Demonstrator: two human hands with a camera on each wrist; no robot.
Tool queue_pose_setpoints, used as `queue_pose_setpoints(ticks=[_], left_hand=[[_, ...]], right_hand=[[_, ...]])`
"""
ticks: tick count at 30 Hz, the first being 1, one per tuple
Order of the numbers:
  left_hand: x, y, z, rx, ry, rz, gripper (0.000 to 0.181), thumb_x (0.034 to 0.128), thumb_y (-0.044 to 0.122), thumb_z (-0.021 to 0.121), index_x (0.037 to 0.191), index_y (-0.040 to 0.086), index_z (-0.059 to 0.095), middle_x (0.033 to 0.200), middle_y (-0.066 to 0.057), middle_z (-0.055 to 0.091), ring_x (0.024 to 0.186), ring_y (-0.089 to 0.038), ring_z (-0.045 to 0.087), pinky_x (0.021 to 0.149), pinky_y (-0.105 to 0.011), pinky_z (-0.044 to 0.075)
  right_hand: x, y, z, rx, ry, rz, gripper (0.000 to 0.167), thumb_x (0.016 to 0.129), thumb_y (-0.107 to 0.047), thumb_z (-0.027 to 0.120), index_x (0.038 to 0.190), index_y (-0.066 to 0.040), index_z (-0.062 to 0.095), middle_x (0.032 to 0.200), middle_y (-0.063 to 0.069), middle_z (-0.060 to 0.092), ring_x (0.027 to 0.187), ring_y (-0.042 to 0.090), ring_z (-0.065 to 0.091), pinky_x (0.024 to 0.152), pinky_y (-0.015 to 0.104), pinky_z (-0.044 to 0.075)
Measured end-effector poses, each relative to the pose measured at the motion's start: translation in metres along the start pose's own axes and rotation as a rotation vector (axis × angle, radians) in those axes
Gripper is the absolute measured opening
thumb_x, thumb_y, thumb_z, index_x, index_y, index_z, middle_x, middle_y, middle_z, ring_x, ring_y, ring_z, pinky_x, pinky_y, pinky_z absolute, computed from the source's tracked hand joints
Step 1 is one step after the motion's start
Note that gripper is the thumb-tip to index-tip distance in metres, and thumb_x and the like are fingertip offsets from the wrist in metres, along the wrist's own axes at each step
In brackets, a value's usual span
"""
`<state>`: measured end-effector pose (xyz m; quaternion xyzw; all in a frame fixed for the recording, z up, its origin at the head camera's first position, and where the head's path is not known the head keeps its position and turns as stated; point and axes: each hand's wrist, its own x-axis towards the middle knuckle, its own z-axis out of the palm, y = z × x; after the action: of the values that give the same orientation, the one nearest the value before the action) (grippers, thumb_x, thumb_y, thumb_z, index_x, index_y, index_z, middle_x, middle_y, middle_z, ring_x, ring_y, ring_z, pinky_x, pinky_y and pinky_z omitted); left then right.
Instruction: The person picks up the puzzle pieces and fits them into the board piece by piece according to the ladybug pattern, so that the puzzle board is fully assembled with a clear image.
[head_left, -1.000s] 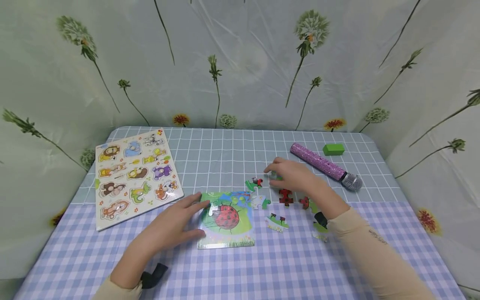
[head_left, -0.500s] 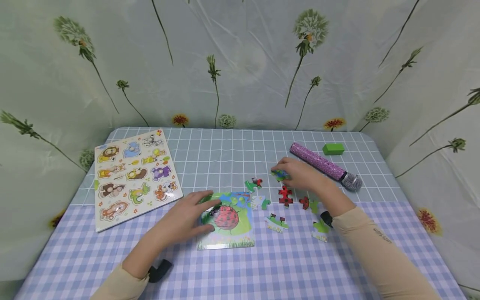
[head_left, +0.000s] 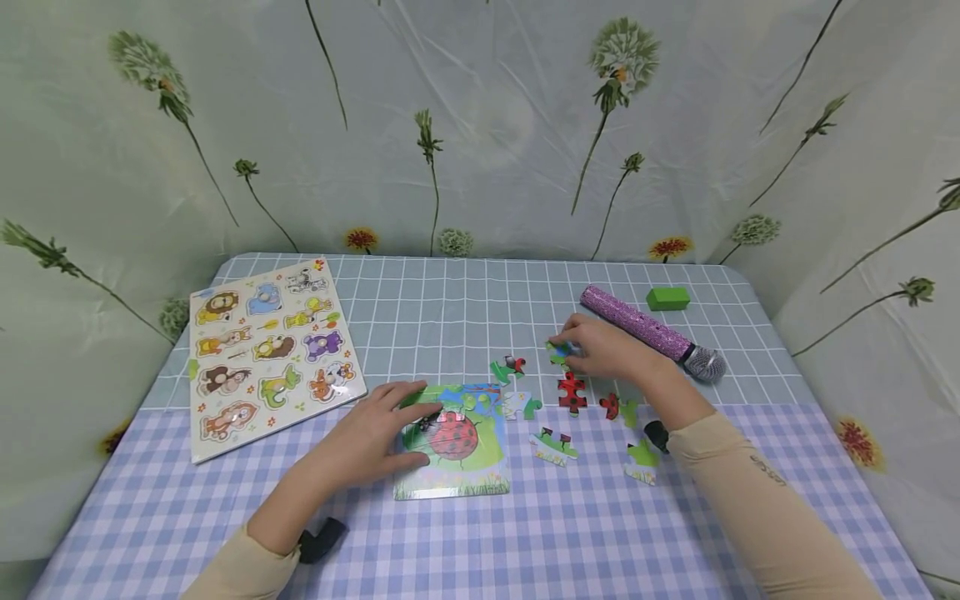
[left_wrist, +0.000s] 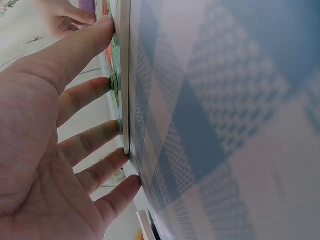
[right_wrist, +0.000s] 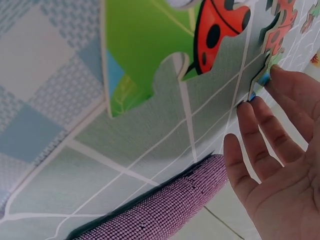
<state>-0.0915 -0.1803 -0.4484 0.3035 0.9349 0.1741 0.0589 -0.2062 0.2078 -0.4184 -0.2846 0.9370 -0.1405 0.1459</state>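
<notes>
My left hand point(head_left: 367, 433) rests with spread, fairly straight fingers on the left side of a ladybug puzzle board point(head_left: 472, 467). In the left wrist view its fingertips touch the board's edge and the cloth. My right hand point(head_left: 606, 350) pinches a blue and green puzzle piece point(head_left: 558, 353) between thumb and fingers, low over the grey grid cloth; its fingers partly cover the piece. Close by lie other pieces: a red one point(head_left: 572, 393), a green and red one point(head_left: 507, 368), a pale one point(head_left: 519, 405) at the board's right edge, and a green-edged one point(head_left: 553, 446).
An animal peg puzzle board point(head_left: 273, 354) lies at the left. Behind my right hand are a purple glittery microphone point(head_left: 637, 322) and a green block point(head_left: 667, 298). More pieces, including a green one point(head_left: 641, 461), lie below my right forearm.
My left hand has slid right, further onto the ladybug board. My right hand has moved slightly right and taken the blue and green puzzle piece between its fingers.
</notes>
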Motion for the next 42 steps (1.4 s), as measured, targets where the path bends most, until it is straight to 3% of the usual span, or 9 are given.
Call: queue_pose_setpoints(ticks=[5,16,26,35,42], left_hand=[[0.0,0.0,-0.002,-0.023,-0.007,-0.004,0.071,0.0883,0.044,0.088,0.151,0.022,0.063,0.168,-0.013,0.048,0.149,-0.042,0.049,0.12,-0.066,0.045],[-0.001,0.0,-0.005,-0.034,-0.016,0.009,0.072,0.0889,0.043,0.088,0.152,0.021,0.062,0.168,-0.013,0.047,0.148,-0.044,0.05,0.117,-0.065,0.048],[-0.002,0.001,-0.006,-0.035,-0.052,-0.007,0.074,0.0896,0.043,0.087,0.155,0.022,0.059,0.17,-0.012,0.044,0.151,-0.043,0.048,0.117,-0.064,0.048],[-0.002,0.002,-0.008,-0.051,-0.073,-0.034,0.076,0.0879,0.042,0.089,0.155,0.022,0.059,0.172,-0.011,0.042,0.153,-0.044,0.046,0.118,-0.063,0.048],[-0.001,0.002,-0.01,-0.056,-0.074,-0.037,0.076,0.0866,0.042,0.09,0.154,0.022,0.06,0.171,-0.011,0.043,0.152,-0.044,0.047,0.118,-0.063,0.048]], right_hand=[[0.001,0.004,0.001,-0.008,0.014,-0.024,0.043,0.097,-0.002,0.075,0.139,-0.001,0.071,0.127,0.021,0.067,0.1,0.023,0.066,0.086,0.04,0.061],[0.0,0.009,-0.001,-0.022,0.016,-0.018,0.041,0.096,-0.007,0.079,0.136,0.0,0.073,0.123,0.02,0.07,0.098,0.024,0.07,0.089,0.043,0.063],[-0.003,0.01,0.002,-0.018,0.035,-0.014,0.043,0.093,-0.012,0.08,0.134,-0.001,0.074,0.118,0.017,0.071,0.09,0.018,0.066,0.082,0.038,0.061],[-0.008,-0.007,0.001,-0.028,0.048,-0.048,0.045,0.095,-0.021,0.08,0.136,-0.006,0.074,0.121,0.013,0.071,0.093,0.017,0.069,0.081,0.036,0.061],[-0.01,-0.027,0.005,-0.022,0.072,-0.146,0.045,0.093,-0.021,0.08,0.134,-0.004,0.074,0.118,0.01,0.071,0.087,0.015,0.067,0.075,0.031,0.059]])
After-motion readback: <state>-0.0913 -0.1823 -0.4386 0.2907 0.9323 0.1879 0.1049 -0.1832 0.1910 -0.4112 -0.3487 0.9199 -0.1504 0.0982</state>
